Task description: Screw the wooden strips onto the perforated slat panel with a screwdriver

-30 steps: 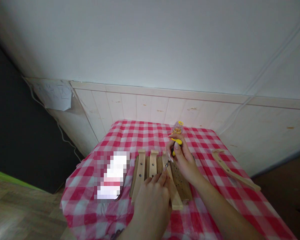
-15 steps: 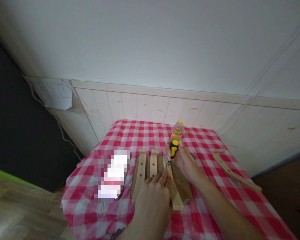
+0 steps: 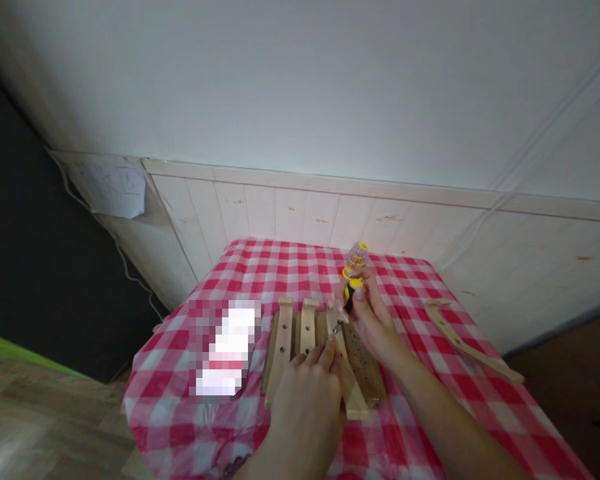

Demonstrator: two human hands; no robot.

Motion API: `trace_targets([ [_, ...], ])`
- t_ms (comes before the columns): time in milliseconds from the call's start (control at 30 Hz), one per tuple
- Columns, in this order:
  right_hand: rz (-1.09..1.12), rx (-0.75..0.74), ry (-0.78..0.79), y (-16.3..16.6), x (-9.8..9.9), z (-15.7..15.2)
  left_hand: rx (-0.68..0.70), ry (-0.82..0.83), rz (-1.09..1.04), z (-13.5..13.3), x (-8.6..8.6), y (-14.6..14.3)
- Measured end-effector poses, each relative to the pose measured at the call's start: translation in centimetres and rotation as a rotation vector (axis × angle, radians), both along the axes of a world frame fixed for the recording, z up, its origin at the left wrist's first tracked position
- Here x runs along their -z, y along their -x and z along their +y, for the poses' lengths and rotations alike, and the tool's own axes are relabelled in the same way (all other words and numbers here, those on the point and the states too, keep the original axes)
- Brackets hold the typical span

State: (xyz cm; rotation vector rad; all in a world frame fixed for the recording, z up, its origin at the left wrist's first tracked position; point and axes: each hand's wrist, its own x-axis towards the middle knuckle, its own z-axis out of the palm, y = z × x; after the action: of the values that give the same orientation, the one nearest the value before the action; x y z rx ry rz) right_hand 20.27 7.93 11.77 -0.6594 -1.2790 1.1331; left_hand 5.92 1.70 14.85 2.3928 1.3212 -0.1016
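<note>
My right hand (image 3: 373,317) is closed around a yellow-and-black screwdriver (image 3: 353,291). The screwdriver tilts down toward a screw (image 3: 336,329) in a pale wooden slat (image 3: 353,393). My left hand (image 3: 310,383) holds this slat down on a darker wooden board (image 3: 370,373), its index fingertip right beside the screw; the thumb is hidden. On the board's left part lie two similar slats, the left slat (image 3: 284,339) and the middle slat (image 3: 308,319), each with dark screws in it. Small holes dot the board's bare right part.
A clear tube with yellow parts (image 3: 356,259) stands behind my right hand. Another hooked wooden slat (image 3: 463,343) lies at the right. To the left is a blurred-out, phone-like object (image 3: 227,350). A red-and-white checked cloth (image 3: 180,373) covers the table, which abuts a panelled wall (image 3: 305,213).
My right hand has turned around the screwdriver, its fingers now further over the handle, and the handle shows at a different angle. The left hand stays where it was.
</note>
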Motion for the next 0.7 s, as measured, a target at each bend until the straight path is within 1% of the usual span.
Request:
trace_targets([
  [100, 0.004, -0.003, 0.022, 0.1, -0.3, -0.1, 0.003, -0.011, -0.011, 0.0, 0.2, 0.1],
  [267, 0.038, -0.098, 0.103, 0.3, -0.8, -0.2, 0.015, -0.033, 0.002, -0.1, 0.2, 0.1],
  [333, 0.027, -0.105, 0.110, 0.2, -0.7, -0.1, 0.021, -0.053, 0.009, -0.1, 0.2, 0.1],
  [500, -0.046, -0.029, 0.085, -0.1, 0.1, 0.2, 0.026, -0.048, 0.003, -0.1, 0.4, 0.1],
  [700, -0.016, 0.036, 0.129, -0.2, 0.8, 0.3, 0.014, -0.045, 0.005, 0.0, 0.1, 0.1],
])
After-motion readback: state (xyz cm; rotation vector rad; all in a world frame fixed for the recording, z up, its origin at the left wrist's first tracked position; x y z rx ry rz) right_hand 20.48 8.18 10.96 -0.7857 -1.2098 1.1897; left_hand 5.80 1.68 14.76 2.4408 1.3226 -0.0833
